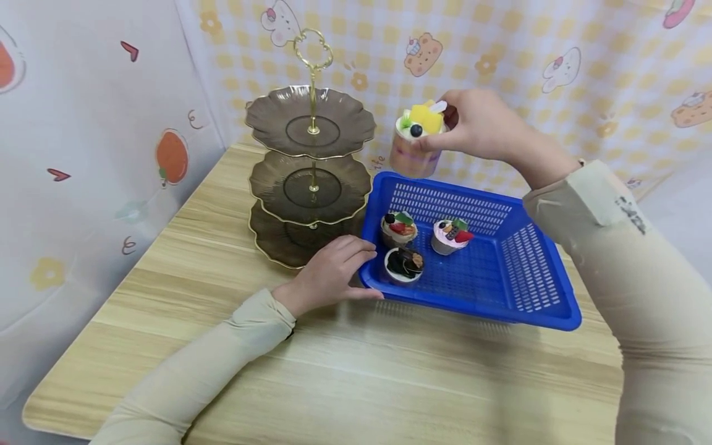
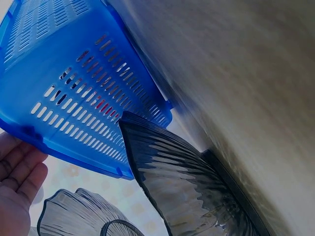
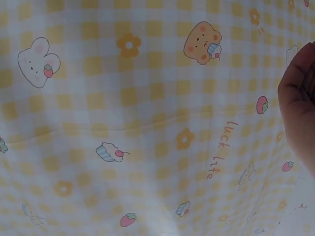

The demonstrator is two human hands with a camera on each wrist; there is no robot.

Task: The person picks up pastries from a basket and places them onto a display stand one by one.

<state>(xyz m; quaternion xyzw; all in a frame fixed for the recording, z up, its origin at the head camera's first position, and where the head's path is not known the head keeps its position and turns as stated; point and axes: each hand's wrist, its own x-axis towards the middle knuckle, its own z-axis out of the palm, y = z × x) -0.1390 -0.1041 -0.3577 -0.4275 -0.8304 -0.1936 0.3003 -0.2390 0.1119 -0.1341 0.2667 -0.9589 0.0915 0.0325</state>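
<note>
In the head view my right hand (image 1: 478, 127) grips a layered dessert cup (image 1: 414, 151) topped with yellow fruit pieces and a dark berry, held above the back left of a blue basket (image 1: 473, 303). My left hand (image 1: 334, 272) rests at the basket's left rim, fingers along it and thumb under the front corner. Inside the basket sit a fruit-topped cupcake (image 1: 399, 230), a chocolate-topped cupcake (image 1: 403, 266) and a pink-cream cupcake (image 1: 449, 237). The right wrist view shows only part of my right hand (image 3: 300, 98); the cup is hidden there.
A three-tier stand of brown scalloped plates (image 1: 311, 145) with a gold handle (image 1: 314, 49) stands left of the basket, close to my left hand. Both are on a wooden table (image 1: 389, 377). A yellow checked curtain (image 1: 500, 37) hangs behind.
</note>
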